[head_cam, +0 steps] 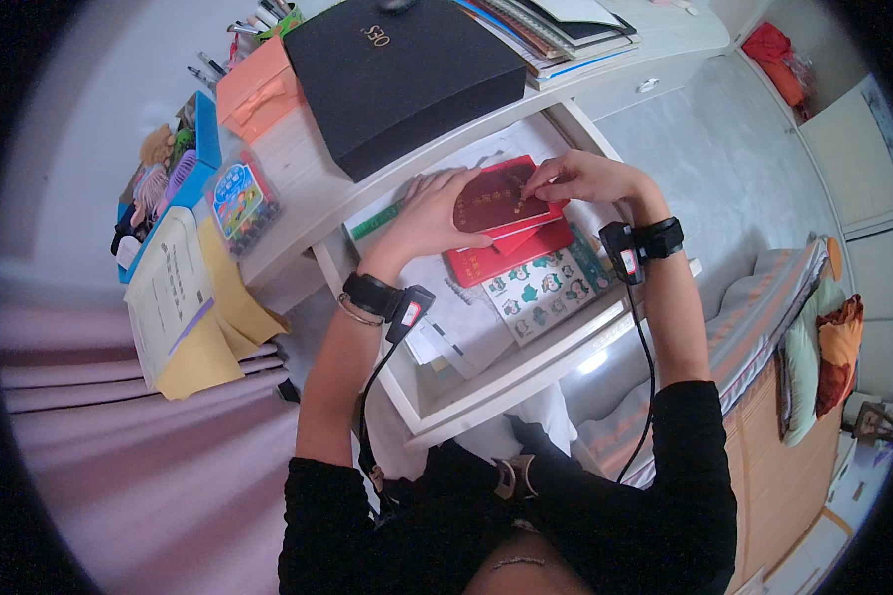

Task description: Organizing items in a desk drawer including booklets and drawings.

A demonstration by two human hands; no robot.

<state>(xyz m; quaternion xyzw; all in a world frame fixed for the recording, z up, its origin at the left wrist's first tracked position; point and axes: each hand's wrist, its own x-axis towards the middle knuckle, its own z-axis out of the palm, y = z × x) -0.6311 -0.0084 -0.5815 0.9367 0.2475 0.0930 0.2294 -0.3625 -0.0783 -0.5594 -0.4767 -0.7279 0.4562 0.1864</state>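
My left hand grips the left side of a dark red booklet with gold writing, its thumb at the lower edge. At the booklet's right edge, the fingertips of my right hand rest on its cover; whether they pinch it cannot be told. Brighter red booklets lie under it, above a sheet of green and white stickers. These lie over white papers in a pulled-out white drawer. A green ruler-like strip shows beside my left hand.
On the desk stand a large black box, an orange box, a clear case of coloured items, a blue bin and stacked notebooks. Yellow envelopes overhang the desk at left. A bed stands at right.
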